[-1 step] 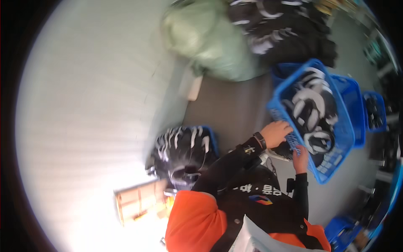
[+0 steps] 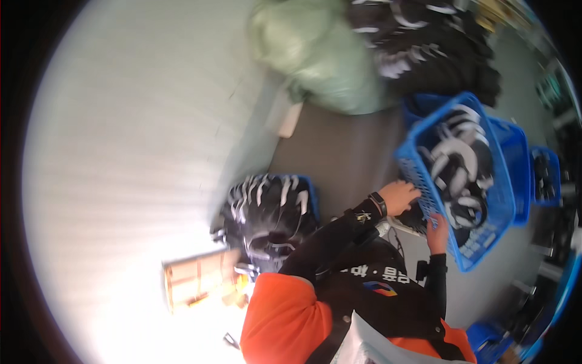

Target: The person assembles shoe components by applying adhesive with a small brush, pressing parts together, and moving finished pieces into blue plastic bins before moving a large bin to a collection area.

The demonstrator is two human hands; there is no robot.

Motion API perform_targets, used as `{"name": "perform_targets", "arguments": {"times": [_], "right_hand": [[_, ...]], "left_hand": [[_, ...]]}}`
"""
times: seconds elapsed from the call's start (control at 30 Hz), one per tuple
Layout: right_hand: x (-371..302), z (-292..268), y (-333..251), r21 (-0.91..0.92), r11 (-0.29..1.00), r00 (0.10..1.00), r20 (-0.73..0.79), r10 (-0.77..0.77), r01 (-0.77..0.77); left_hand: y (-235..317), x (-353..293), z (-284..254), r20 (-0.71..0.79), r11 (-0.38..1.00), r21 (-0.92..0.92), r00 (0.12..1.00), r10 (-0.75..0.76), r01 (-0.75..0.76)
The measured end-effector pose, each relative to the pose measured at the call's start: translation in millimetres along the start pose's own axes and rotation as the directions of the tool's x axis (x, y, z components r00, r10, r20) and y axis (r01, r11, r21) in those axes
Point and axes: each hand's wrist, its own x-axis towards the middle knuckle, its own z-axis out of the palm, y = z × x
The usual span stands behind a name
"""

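Note:
A blue plastic basket (image 2: 427, 187) with mesh sides stands tilted in front of me, to the right. Inside lie black and pale grey bundled pieces (image 2: 451, 156) with rounded, strap-like parts; their exact kind is unclear. My left hand (image 2: 399, 197), a dark band on its wrist, has its fingers bent against the basket's near side. Closer to the basket's lower corner, my right hand (image 2: 437, 233) grips the same side near the rim. Part of its fingers is hidden by the basket wall. Something dark shows below the basket between the hands.
A second blue basket (image 2: 314, 194), heaped with black and white pieces, stands left. A large pale green sack (image 2: 321, 60) and a dark pile (image 2: 436, 67) lie beyond. More blue bins (image 2: 514, 164) line the right. A wooden frame (image 2: 203, 280) sits lower left in glare.
The view has shifted slightly, so the sack, pile and basket appear a little further right. Both hands keep their places at the basket's side.

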Motion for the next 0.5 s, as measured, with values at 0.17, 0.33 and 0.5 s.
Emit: {"name": "perform_targets", "arguments": {"times": [0.17,0.33,0.5], "right_hand": [[28.9,37.9,2.2,-0.104,0.979,0.945,0.297,-0.138,0.175],[80.6,95.5,-123.6,-0.005,0.939,0.752,0.600,-0.273,0.345],[125.3,195.5,-224.0,0.046,0.852,0.575,0.719,-0.391,0.522]], "left_hand": [[-122.0,-137.1,103.2,0.054,0.830,-0.101,0.836,-0.546,0.549],[-165.4,-320.6,193.7,0.071,0.454,-0.464,0.543,-0.837,0.760],[-124.9,-419.8,275.5,0.114,0.188,-0.761,0.414,-0.903,0.621]]}}
